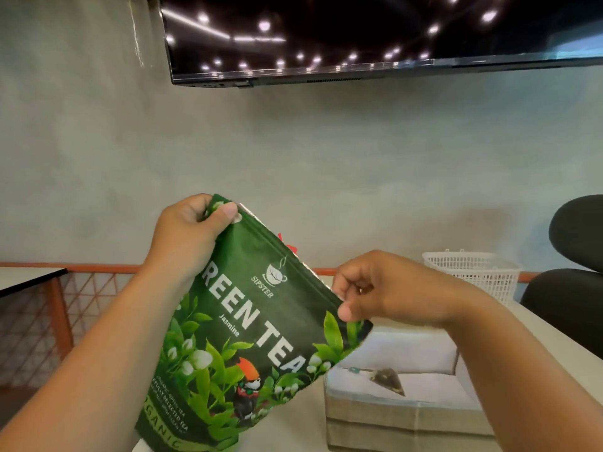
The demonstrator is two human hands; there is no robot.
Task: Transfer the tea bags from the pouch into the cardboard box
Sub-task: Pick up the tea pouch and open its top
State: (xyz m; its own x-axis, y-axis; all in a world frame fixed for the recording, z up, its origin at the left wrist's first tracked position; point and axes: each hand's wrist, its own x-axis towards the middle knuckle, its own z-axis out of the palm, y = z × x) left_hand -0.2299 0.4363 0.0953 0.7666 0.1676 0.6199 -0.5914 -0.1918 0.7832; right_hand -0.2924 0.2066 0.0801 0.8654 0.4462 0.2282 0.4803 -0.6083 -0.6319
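Fingers [228,212] of the left hand [187,236] and right hand [385,288] pinch the top corners of the pouch [248,337]; its mouth slants down toward the cardboard box [408,419], nearest the right hand.

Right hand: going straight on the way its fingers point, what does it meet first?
The green tea pouch: the right hand points left and pinches its edge. Beyond that probably the left forearm, though depth is unclear.

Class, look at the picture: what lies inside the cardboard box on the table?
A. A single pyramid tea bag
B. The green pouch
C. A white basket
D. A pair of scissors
A: one pyramid tea bag lies inside the cardboard box, while the left hand and right hand hold the pouch.
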